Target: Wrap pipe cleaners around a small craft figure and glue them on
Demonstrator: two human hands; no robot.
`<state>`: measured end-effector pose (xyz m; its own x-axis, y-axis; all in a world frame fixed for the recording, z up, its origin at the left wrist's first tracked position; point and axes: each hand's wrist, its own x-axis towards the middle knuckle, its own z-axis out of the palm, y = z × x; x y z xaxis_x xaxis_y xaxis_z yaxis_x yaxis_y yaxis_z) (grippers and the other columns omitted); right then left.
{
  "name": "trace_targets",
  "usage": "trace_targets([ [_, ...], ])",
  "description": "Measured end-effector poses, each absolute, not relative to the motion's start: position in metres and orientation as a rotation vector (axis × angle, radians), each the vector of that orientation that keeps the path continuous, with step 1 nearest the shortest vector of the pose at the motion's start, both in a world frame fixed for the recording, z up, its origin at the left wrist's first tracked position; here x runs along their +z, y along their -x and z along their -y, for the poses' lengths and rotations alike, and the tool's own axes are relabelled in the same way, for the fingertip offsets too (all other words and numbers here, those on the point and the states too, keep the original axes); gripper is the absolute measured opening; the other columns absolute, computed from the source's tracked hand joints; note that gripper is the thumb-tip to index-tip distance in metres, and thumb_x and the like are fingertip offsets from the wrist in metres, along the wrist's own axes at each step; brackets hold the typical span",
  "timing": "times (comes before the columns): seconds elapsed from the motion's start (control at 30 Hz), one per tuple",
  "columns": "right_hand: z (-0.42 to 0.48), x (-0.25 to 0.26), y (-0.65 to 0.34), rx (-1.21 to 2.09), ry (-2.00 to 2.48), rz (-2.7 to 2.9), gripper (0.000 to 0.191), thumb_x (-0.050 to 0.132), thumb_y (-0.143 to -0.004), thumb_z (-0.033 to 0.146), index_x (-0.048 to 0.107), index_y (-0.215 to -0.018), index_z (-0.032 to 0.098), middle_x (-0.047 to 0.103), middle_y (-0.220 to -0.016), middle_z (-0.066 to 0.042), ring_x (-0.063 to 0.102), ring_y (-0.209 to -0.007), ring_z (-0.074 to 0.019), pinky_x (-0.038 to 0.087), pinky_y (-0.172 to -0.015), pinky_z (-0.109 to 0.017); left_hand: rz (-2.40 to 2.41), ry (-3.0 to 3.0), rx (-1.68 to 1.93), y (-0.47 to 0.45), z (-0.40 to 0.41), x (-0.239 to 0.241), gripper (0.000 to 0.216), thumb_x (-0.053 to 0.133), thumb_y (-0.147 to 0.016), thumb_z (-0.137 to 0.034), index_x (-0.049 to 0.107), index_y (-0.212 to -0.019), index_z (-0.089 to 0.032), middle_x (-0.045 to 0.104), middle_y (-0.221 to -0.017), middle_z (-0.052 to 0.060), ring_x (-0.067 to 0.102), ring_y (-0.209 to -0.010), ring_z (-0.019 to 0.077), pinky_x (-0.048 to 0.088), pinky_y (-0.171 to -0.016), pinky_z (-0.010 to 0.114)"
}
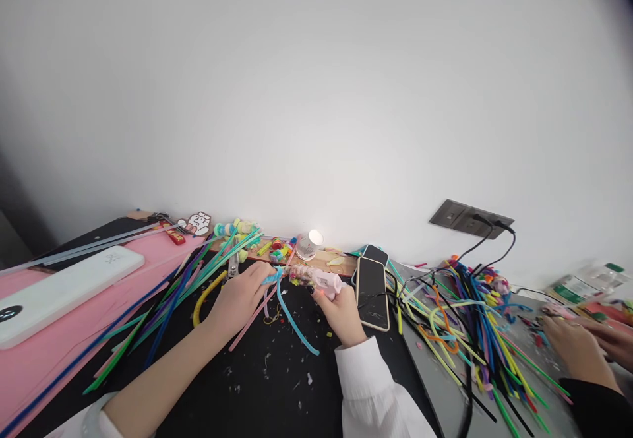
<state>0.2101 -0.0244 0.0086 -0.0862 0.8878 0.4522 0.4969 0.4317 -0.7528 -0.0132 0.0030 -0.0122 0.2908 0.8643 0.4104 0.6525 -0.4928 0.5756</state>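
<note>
My left hand is closed around a light blue pipe cleaner, whose long free end hangs toward the black table surface. In my right hand is a pale pink glue gun, gripped with its front pointing left at the blue piece. A small orange glow shows by my right thumb. The glue gun's tip and the exact point of contact are too small to make out. Between and behind my hands sits a bumpy, multicoloured fuzzy piece. A pink pipe cleaner slants below my left hand.
A paper cup stands by the wall. Phones lie right of my hand. Pipe cleaner bundles spread over the grey board on the right, near a co-worker's hands. A white power bank rests on pink sheets. Cables run from the wall socket.
</note>
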Motion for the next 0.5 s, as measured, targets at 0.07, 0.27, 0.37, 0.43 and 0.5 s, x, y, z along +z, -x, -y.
trace_targets([
  [0.07,0.0235,0.0062,-0.2119,0.429,1.27,1.728,0.024,0.061,-0.082,0.023,0.072,-0.102,0.018,0.074,-0.101,-0.008,0.069,-0.093,-0.0251,0.053,-0.082,-0.034,-1.389,-2.232,1.031,0.0133,-0.0033,-0.0125,0.015,0.037,-0.091,-0.029,0.051,-0.092,-0.023,0.066,-0.098,0.007,0.065,-0.091,0.0264,0.049,-0.071,0.033],
  [0.27,0.0225,0.0059,-0.2168,0.147,1.508,1.78,0.024,0.054,-0.084,0.027,0.065,-0.104,0.021,0.071,-0.095,-0.004,0.066,-0.086,-0.0228,0.046,-0.073,-0.029,-1.451,-2.024,1.148,0.0112,-0.0032,-0.0102,0.014,0.047,-0.087,-0.037,0.049,-0.09,-0.024,0.068,-0.095,0.006,0.066,-0.084,0.0269,0.048,-0.067,0.033],
  [0.37,0.0223,0.0055,-0.2169,0.074,1.621,1.86,0.027,0.051,-0.084,0.027,0.061,-0.108,0.021,0.068,-0.101,-0.006,0.063,-0.093,-0.0239,0.044,-0.075,-0.029,-1.519,-1.869,1.194,0.0094,-0.0018,-0.0051,0.017,0.05,-0.083,-0.04,0.047,-0.089,-0.025,0.066,-0.084,0.003,0.061,-0.063,0.0221,0.044,-0.056,0.031],
  [0.43,0.0219,0.0029,-0.2163,0.074,1.724,1.901,0.032,0.052,-0.081,0.024,0.059,-0.112,0.02,0.066,-0.106,-0.008,0.062,-0.097,-0.025,0.042,-0.078,-0.031,-1.545,-1.763,1.24,0.009,-0.0021,-0.0036,0.018,0.053,-0.081,-0.041,0.046,-0.086,-0.025,0.064,-0.077,0.0,0.057,-0.056,0.0192,0.042,-0.054,0.03],
  [0.5,0.0218,-0.0006,-0.2152,0.1,1.833,1.936,0.038,0.053,-0.078,0.02,0.057,-0.115,0.021,0.063,-0.11,-0.009,0.059,-0.102,-0.0262,0.041,-0.079,-0.033,-1.526,-1.664,1.288,0.0093,-0.004,-0.0051,0.019,0.055,-0.08,-0.041,0.046,-0.085,-0.025,0.062,-0.072,-0.002,0.055,-0.053,0.0177,0.042,-0.054,0.03],
])
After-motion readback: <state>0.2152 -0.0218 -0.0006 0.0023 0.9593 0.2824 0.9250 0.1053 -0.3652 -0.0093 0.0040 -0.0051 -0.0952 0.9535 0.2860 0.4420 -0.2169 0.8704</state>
